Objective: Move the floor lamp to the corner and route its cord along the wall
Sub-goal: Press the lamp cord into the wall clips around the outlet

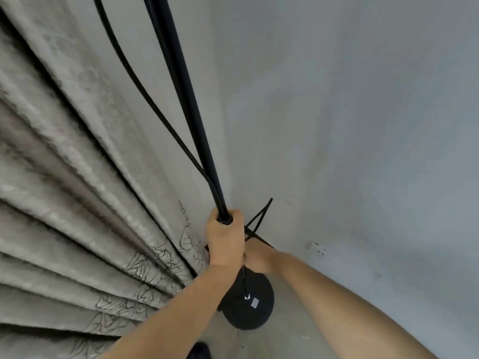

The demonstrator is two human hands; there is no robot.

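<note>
The black floor lamp pole (181, 84) rises from a round black base (248, 304) that stands on the floor in the corner between the curtain and the wall. A black cord (145, 99) hangs alongside the pole and joins it at my fist. My left hand (225, 237) is wrapped around the pole and cord together. Just below and behind it, my right hand (259, 257) is closed on the lower pole, partly hidden by the left hand. More thin black cord (261, 216) loops against the wall behind my hands.
A pleated beige curtain (77, 190) with a leaf pattern hangs at the left, close to the lamp. The grey-white wall (363, 125) fills the right side, with a white socket (317, 248) low on it. A dark shoe tip (199, 351) shows at the bottom edge.
</note>
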